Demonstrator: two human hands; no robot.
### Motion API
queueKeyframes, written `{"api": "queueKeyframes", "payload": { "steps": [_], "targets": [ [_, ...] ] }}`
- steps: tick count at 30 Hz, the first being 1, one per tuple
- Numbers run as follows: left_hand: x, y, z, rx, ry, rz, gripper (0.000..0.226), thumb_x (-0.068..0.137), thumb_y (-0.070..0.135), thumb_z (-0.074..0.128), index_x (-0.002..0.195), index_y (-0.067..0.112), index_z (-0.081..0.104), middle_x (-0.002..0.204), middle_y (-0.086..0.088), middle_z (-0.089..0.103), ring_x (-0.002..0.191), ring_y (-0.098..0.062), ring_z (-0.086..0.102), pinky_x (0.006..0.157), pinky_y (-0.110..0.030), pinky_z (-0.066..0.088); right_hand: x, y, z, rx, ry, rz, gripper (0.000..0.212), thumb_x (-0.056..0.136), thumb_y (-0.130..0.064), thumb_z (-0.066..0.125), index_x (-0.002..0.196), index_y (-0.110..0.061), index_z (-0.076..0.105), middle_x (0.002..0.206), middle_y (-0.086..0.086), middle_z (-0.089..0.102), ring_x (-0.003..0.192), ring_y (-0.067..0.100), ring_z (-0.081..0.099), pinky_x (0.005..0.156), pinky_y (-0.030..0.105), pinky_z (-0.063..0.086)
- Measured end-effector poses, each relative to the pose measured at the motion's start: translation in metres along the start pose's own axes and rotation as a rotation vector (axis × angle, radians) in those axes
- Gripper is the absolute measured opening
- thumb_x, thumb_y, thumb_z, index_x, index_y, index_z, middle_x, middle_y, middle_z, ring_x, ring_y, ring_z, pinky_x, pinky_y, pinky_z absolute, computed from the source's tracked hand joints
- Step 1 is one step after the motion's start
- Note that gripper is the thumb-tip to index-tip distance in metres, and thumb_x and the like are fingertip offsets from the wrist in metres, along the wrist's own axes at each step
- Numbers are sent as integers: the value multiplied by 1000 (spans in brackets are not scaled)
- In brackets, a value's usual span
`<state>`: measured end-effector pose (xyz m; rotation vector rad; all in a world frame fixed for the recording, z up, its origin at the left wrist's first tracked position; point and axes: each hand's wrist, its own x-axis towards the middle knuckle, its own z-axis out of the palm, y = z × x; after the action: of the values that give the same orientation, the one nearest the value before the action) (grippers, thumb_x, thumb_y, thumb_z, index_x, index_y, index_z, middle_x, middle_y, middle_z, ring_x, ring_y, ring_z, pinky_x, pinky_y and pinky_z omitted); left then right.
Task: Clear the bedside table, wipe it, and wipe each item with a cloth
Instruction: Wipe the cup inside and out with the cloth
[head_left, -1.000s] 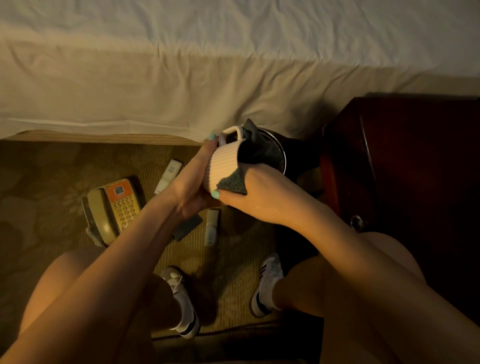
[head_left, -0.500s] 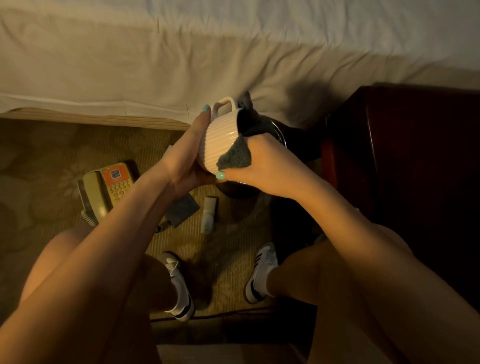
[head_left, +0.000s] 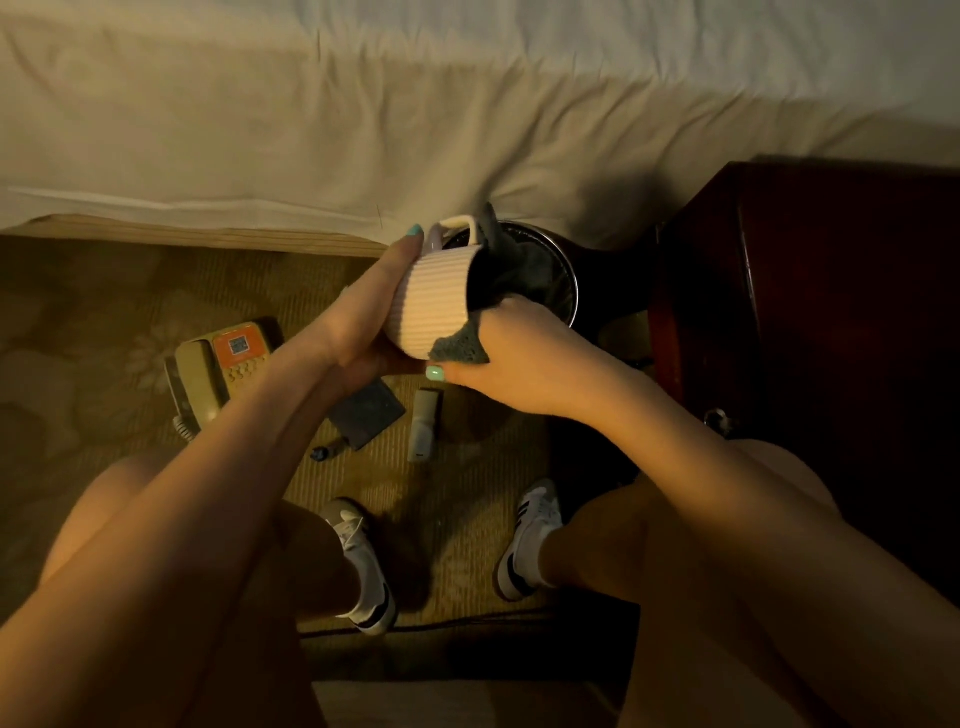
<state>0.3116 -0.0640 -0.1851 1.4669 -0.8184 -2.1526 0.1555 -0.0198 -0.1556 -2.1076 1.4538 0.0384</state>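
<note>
A ribbed white mug (head_left: 435, 301) lies on its side in the air, mouth to the right, handle up. My left hand (head_left: 371, 325) grips its base and side. My right hand (head_left: 519, 358) holds a grey cloth (head_left: 462, 347) that is pushed into the mug's mouth and folds out over its rim. The dark wooden bedside table (head_left: 810, 291) stands at the right. On the carpet below lie a beige and orange telephone (head_left: 218, 371), a dark flat square item (head_left: 371, 413), a white remote (head_left: 425, 425) and a small dark object (head_left: 323, 452).
A round dark bin with a metal rim (head_left: 569, 283) stands on the floor between the bed and the bedside table, right behind the mug. The bed with its white sheet (head_left: 363, 130) fills the top. My legs and shoes (head_left: 363, 561) are below.
The mug and both hands stay together while the cloth shifts in the mug's mouth. The view has risen and drifted a little over the floor items.
</note>
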Motion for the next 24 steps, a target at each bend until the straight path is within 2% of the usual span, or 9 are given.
{"api": "queueKeyframes", "payload": {
  "steps": [2,7,10,12,14,16,19,21,24],
  "targets": [
    [2,-3,0,-61,2,8,61,87,68,47,126,23,61,126,-14,64,112,-30,63,82,-44,53,-2,0,-5,206,-32,35,47,89,-39,64,117,-1,60,110,13,66,101,25,61,89,45,50],
    [0,-2,2,-131,5,132,58,90,60,46,124,16,63,128,-22,59,118,-37,55,100,-52,41,-10,-2,-13,900,14,69,38,88,-6,64,125,-6,56,122,7,63,114,15,58,103,35,46],
    [-6,8,3,-110,-41,192,54,95,58,40,111,17,69,107,-17,63,95,-32,56,80,-43,42,-23,11,-20,1313,66,42,34,84,-1,61,117,-10,59,116,6,65,113,19,61,102,34,47],
    [-10,15,4,-152,-32,208,49,95,58,37,94,23,72,89,-8,64,77,-23,58,63,-33,43,-31,19,-24,1445,238,66,36,80,-3,62,116,-7,60,113,10,68,111,24,63,100,38,48],
    [-13,18,5,-201,-72,198,50,94,60,35,98,23,68,88,-7,65,70,-22,60,53,-29,42,-37,26,-29,1564,487,140,28,83,1,61,110,-4,63,102,8,72,100,23,67,91,35,53],
    [-14,16,5,-240,-128,171,55,94,63,32,108,23,67,94,-8,67,69,-25,64,54,-29,47,-40,30,-33,1587,710,222,20,88,2,56,106,-4,64,97,8,72,94,22,68,82,33,55],
    [-13,12,10,-291,-201,203,58,98,59,28,96,27,76,94,-1,71,78,-20,67,77,-33,48,-39,28,-36,1512,881,265,27,87,-9,64,114,-7,59,109,13,66,104,26,65,85,39,54],
    [-12,12,14,-331,-231,201,58,99,59,28,92,27,77,94,0,71,81,-20,66,82,-36,41,-38,20,-37,1370,930,244,40,76,-26,72,111,-16,56,113,12,63,108,28,63,93,47,52],
    [-7,11,17,-353,-247,154,56,95,63,33,104,24,72,103,-4,67,84,-24,66,74,-36,49,-39,11,-38,1268,862,158,42,71,-38,71,107,-25,53,113,6,63,110,24,62,96,51,50]
  ]
}}
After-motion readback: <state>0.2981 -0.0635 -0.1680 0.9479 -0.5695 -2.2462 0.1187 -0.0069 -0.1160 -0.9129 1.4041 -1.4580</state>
